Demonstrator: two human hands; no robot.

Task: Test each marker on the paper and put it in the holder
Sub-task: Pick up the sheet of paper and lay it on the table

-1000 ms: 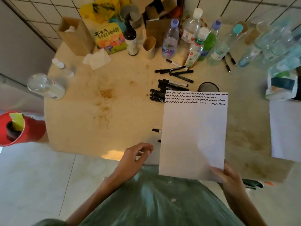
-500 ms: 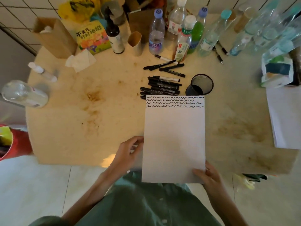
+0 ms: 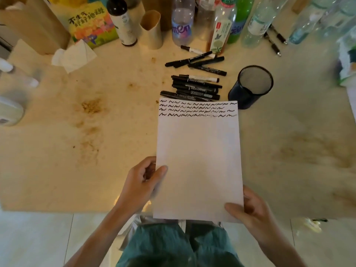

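- Step in hand, as judged: the sheet of paper (image 3: 198,160) is being positioned; no marker is being tested at this moment.
- Left hand (image 3: 143,182) is pinching the paper's left edge, thumb lying on top of the sheet, fingers curling underneath.
- Right hand (image 3: 250,211) is gripping the near right corner of the paper, thumb on top, fingers behind.
- The paper is lying lengthwise away from the person, its near edge overhanging the edge of the bench (image 3: 77,151). Whether the far end is resting flat on the bench cannot be told.
- Four rows of black squiggles (image 3: 197,108) are running across the far end of the sheet; the remainder is blank.
- A stack of black markers (image 3: 194,87) is lying on the bench, just beyond the paper's far edge, the nearest one touching or slightly overlapped by it.
- A looser group of markers (image 3: 198,63) is lying further out, near the bottles (image 3: 221,26).
- The dark mesh pen holder (image 3: 251,85) is standing upright just beside the paper's far right corner; no markers are showing inside it.
- Judgement: the put-away part of the task is not yet started, with all visible markers outside the holder.
- Next move calls for: settling the sheet flat, freeing one hand, taking one marker from the stack, uncapping, scribbling on blank space below the fourth row.
- Two more pens (image 3: 275,41) are lying apart to the far right.
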